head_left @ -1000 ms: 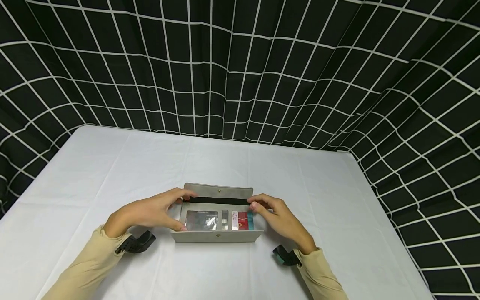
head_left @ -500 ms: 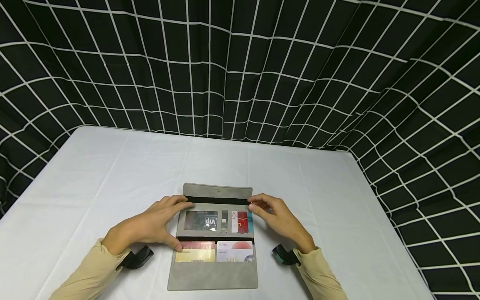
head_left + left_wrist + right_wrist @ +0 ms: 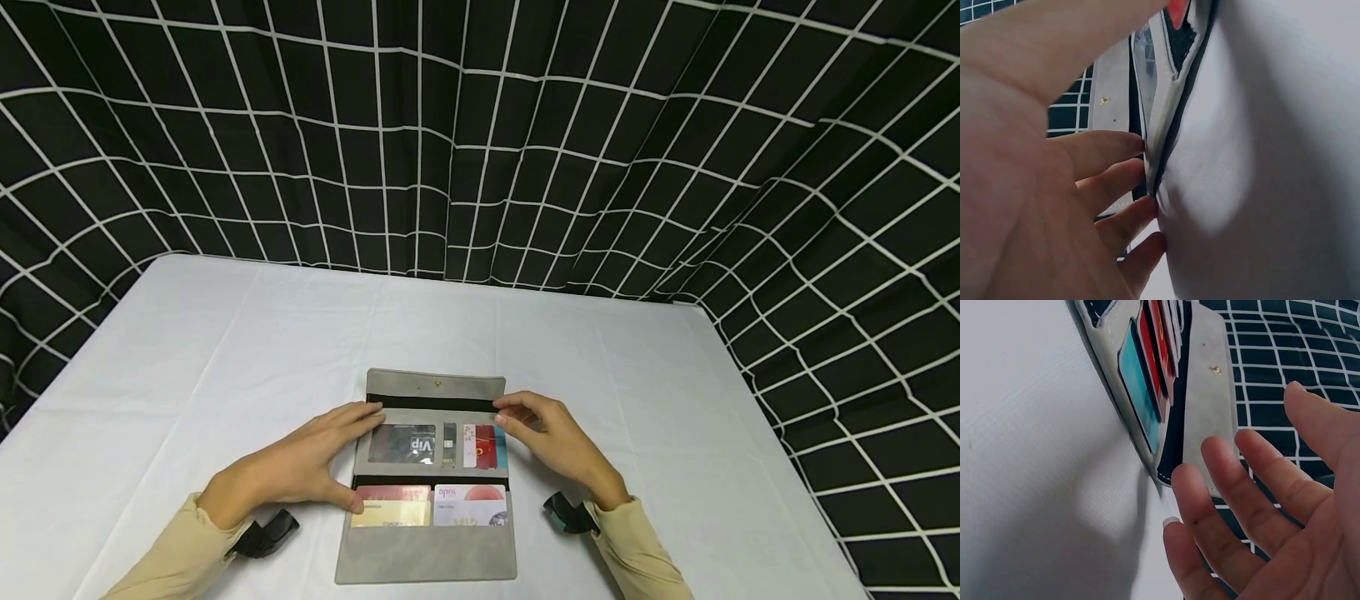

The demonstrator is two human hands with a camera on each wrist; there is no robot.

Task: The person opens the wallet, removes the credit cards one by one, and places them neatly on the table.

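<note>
A long grey wallet (image 3: 426, 560) lies unfolded on the white table. Its upper flap (image 3: 472, 387) carries a brass snap. The middle panel shows a clear window with a dark Vip card (image 3: 402, 443) and a red card (image 3: 484, 447). Yellow (image 3: 390, 512) and white-pink cards (image 3: 469, 505) sit in the lower panel. My left hand (image 3: 300, 460) rests along the wallet's left edge, fingertips at the upper fold and thumb on the lower panel. Beside the right edge, my right hand (image 3: 553, 435) has loosely bent fingers (image 3: 1222, 462), parted from the thumb and holding nothing.
White cloth covers the table (image 3: 600, 358). Behind it and at the sides hangs a black curtain (image 3: 480, 167) with a white grid. Black wrist devices sit on the left (image 3: 264, 535) and right (image 3: 570, 513) wrists, by the tan sleeves.
The wallet's lower panel, folded up a second ago, has come down flat toward me, baring its cards. My left thumb moved down with it, while my right hand has barely moved.
</note>
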